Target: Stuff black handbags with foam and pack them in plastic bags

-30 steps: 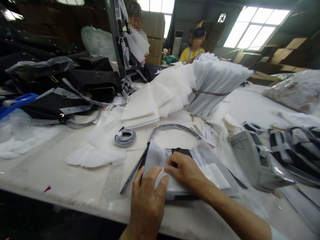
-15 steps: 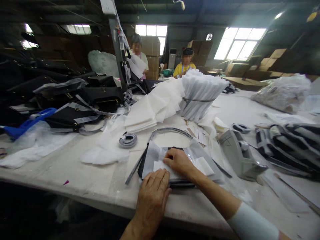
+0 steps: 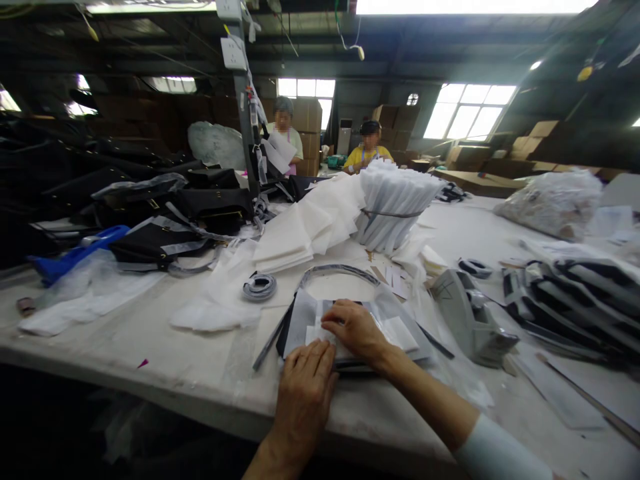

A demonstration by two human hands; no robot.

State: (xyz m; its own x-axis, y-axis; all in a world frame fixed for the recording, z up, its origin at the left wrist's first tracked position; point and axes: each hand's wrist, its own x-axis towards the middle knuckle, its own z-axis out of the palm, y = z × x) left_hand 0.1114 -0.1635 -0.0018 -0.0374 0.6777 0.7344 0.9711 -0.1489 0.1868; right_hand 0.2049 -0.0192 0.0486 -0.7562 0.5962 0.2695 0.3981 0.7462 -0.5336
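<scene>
A flat black bag (image 3: 296, 320) with a curved handle (image 3: 339, 270) lies near the table's front edge, partly wrapped in white tissue and clear film. My left hand (image 3: 304, 393) rests flat on its near edge, fingers together and stretched out. My right hand (image 3: 354, 328) presses on a folded white tissue sheet (image 3: 400, 331) on top of the bag, its fingers bent down onto the paper. Neither hand lifts anything.
A fanned stack of white tissue sheets (image 3: 305, 223) and a tied bundle of foam sheets (image 3: 395, 203) stand behind. A tape roll (image 3: 259, 287) lies left of the bag, black bags (image 3: 165, 220) are piled far left, wrapped bags (image 3: 575, 300) right. Two people work at the back.
The camera has tilted upward, so the bag and hands sit lower in view. Both hands stay on the wrapped bag; the left hand has slid slightly back toward the table edge.
</scene>
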